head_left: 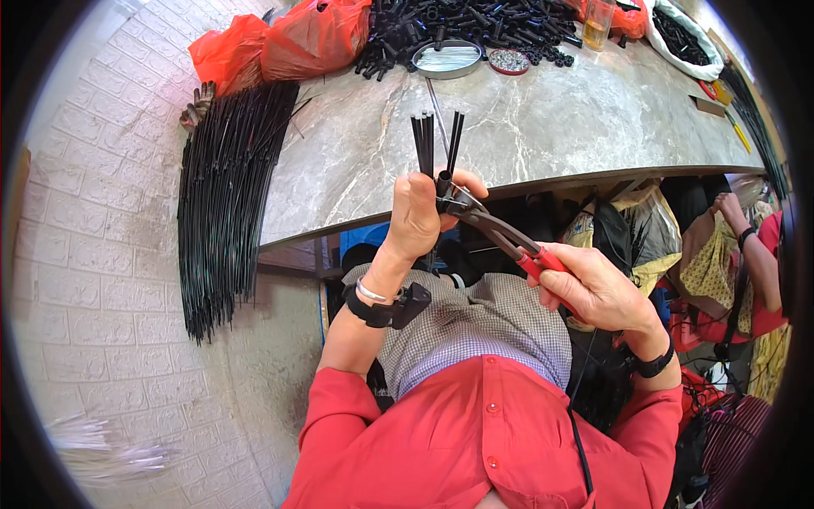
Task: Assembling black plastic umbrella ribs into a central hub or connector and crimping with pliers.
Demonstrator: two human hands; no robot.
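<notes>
My left hand (414, 214) is closed round a black plastic tubular piece (443, 181) with several thin black rods (423, 142) rising from it in two groups. My right hand (600, 287) grips red-handled pliers (500, 229), its fingers wrapped round both handles. The pliers' jaws meet the tubular piece beside my left fingers, where a bit of thin metal wire shows. Exactly what the jaws pinch is too small to tell. Both hands are above my lap, just in front of the table's near edge.
On the grey marbled table (356, 153) lie a large bundle of black rods (225, 212), red plastic bags (318, 38), a heap of black plastic parts (483, 21), an oval tin (448, 59), a small red dish (509, 62) and a glass (597, 25). Another person's arm (750, 225) is at right.
</notes>
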